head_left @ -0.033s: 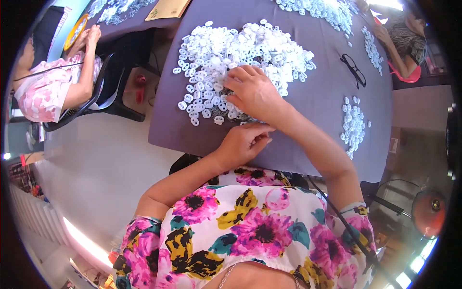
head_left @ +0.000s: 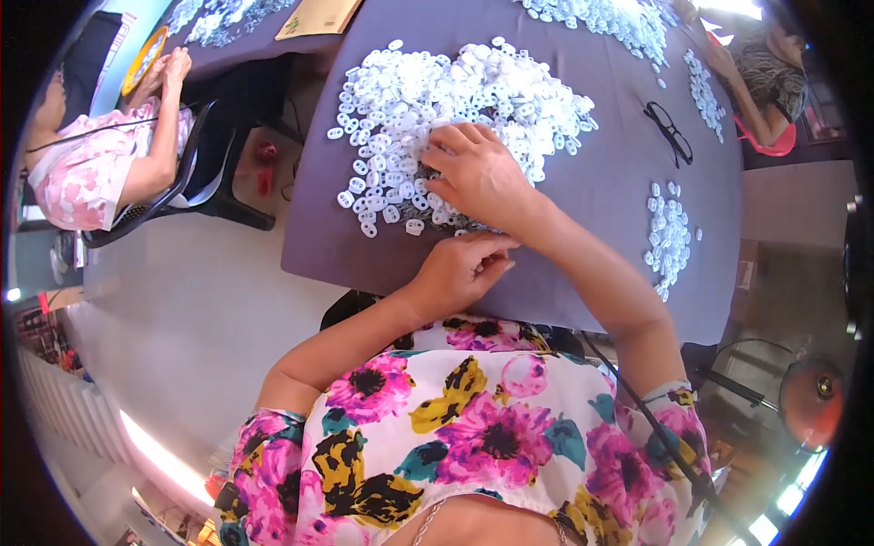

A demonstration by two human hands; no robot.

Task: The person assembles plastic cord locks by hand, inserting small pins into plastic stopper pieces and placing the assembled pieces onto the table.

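A wide heap of small white oval plastic pieces [head_left: 391,100], each with two holes, lies on the grey-covered table [head_left: 319,246]. My right hand [head_left: 482,173] rests palm down on the near side of this heap. Its fingers are bent and a little apart, the thumb away from the index finger, and the fingertips touch the pieces. At the table's near edge, just below it, my left hand [head_left: 462,270] is closed, thumb and fingers curled together. Whatever it may hold is hidden.
A smaller group of white pieces [head_left: 669,237] lies to the right, with black-framed glasses [head_left: 669,134] beyond it. Another heap [head_left: 601,23] is at the far edge. One person [head_left: 109,164] sits at the left, another [head_left: 765,86] at the far right. A brown envelope [head_left: 317,16] lies far left.
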